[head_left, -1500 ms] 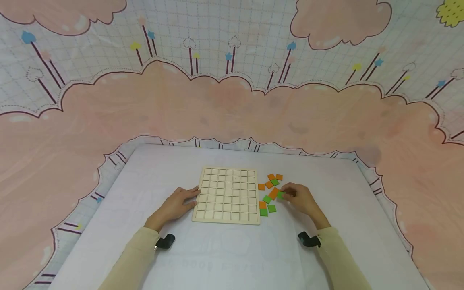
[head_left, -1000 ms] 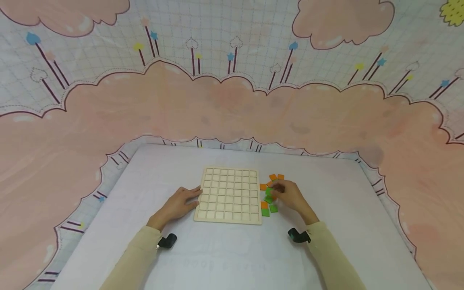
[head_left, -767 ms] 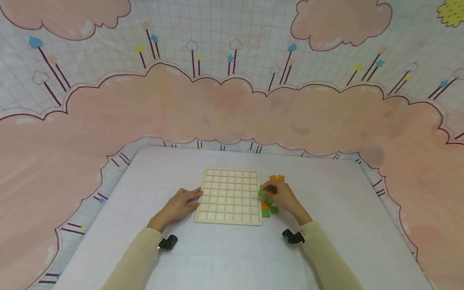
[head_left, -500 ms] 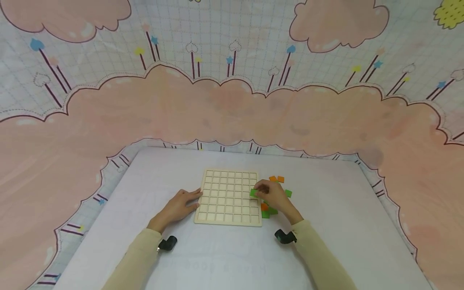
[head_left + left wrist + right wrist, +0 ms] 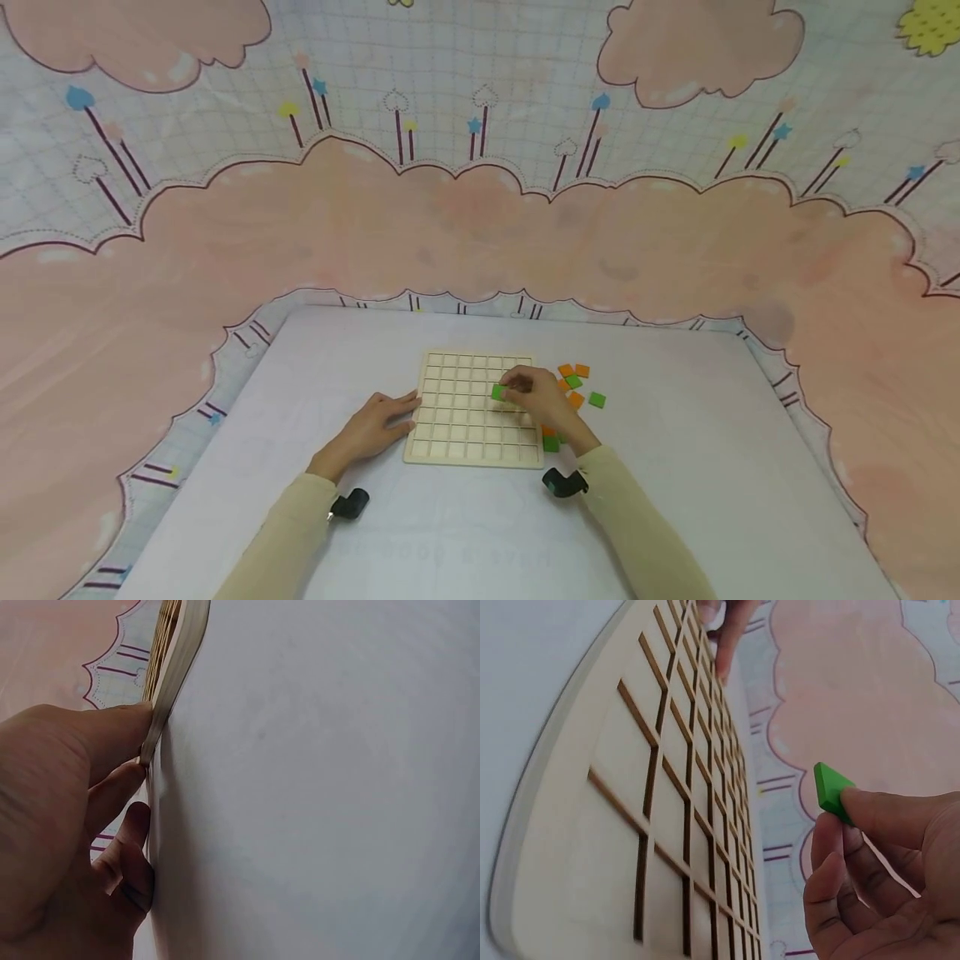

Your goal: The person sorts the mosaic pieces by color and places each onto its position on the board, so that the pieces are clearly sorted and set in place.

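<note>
My right hand (image 5: 546, 400) pinches a small green square tile (image 5: 498, 392) between thumb and fingertips, above the right-centre part of a wooden grid board (image 5: 442, 425). In the right wrist view the green tile (image 5: 832, 793) is tilted and apart from the board (image 5: 555, 847). The board's visible cells hold no tiles; my right hand hides some. My left hand (image 5: 370, 427) rests at the board's left edge, fingers and thumb extended. In the left wrist view, the thumb and a finger of the left hand (image 5: 60, 787) touch the board's edge (image 5: 180, 660).
Loose orange and green tiles lie right of the board, among them an orange tile (image 5: 582, 371) and a green tile (image 5: 597, 400). Another green tile (image 5: 551, 443) is close to the board's right edge, partly near my right forearm. A white cloth (image 5: 450, 533) covers the table.
My right hand has carried the green tile leftward from the loose tiles to over the board. One loose green tile now lies farther right. My left hand stays at the board's edge.
</note>
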### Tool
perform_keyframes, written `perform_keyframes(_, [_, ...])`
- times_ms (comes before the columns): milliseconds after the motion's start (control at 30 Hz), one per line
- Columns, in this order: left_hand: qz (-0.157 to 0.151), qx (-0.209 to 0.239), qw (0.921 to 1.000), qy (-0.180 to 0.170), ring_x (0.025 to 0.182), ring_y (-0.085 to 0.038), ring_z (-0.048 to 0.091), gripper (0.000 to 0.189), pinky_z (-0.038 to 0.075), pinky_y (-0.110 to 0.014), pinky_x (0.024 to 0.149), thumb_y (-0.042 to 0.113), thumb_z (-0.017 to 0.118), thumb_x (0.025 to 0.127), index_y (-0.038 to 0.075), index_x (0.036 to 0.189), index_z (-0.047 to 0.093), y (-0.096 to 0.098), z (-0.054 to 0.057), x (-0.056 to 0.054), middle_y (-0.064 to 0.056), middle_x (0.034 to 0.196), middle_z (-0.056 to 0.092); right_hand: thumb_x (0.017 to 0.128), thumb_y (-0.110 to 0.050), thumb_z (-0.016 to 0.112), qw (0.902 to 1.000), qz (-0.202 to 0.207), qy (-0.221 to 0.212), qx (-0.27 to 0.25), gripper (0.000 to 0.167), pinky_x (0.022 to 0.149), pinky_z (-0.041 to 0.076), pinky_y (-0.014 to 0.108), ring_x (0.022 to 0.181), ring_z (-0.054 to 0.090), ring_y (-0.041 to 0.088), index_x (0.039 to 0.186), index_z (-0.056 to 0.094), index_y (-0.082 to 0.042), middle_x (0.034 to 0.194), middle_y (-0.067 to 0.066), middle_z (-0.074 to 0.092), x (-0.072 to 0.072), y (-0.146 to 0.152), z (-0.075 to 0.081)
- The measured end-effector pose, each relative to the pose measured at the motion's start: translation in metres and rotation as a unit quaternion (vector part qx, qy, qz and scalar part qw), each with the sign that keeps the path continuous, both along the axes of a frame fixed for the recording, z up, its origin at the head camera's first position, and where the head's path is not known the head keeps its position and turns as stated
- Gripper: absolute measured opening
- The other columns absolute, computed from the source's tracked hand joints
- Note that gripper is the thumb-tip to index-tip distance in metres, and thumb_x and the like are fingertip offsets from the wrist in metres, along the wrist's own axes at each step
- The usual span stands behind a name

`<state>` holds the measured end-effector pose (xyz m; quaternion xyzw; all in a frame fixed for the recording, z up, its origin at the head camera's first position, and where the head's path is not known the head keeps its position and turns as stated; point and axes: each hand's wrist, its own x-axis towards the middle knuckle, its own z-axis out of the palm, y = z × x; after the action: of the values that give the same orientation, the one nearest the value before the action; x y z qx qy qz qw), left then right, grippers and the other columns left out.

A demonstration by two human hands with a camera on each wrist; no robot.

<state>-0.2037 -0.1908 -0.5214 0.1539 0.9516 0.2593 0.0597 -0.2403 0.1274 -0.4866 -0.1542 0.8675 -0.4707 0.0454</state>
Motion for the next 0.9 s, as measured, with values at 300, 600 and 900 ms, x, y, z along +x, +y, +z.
perform_keyframes(300, [0.004,-0.004,1.0000,-0.005,0.105,-0.016,0.048,0.048,0.046,-0.041,0.088,0.028,0.063,0.096,0.017,0.142,0.053,0.002,0.001,-0.001,0.003,0.156,0.042,0.090,-0.013,0.071,0.9997,0.017,0.004,-0.019,0.010,0.079,0.054,0.031,0.088,0.066,0.015,0.100,0.071,-0.013,0.100,0.004,0.072,-0.004,-0.022,-0.004])
perform_keyframes(600, [0.006,-0.008,0.9999,-0.009,0.105,-0.015,0.047,0.048,0.046,-0.039,0.088,0.028,0.063,0.097,0.019,0.143,0.052,0.001,0.002,-0.001,0.004,0.156,0.041,0.090,-0.015,0.072,0.9998,0.005,-0.017,-0.012,0.010,0.080,0.054,0.030,0.089,0.066,0.016,0.100,0.072,-0.012,0.098,0.005,0.073,-0.004,-0.054,-0.007])
perform_keyframes(900, [0.005,-0.003,0.9999,-0.011,0.104,-0.015,0.047,0.047,0.045,-0.037,0.086,0.028,0.063,0.096,0.018,0.142,0.054,0.002,0.001,0.001,0.004,0.155,0.042,0.089,-0.015,0.072,0.9996,-0.011,-0.021,-0.015,0.009,0.083,0.053,0.032,0.088,0.066,0.016,0.097,0.073,-0.011,0.097,0.006,0.073,-0.005,-0.078,-0.011])
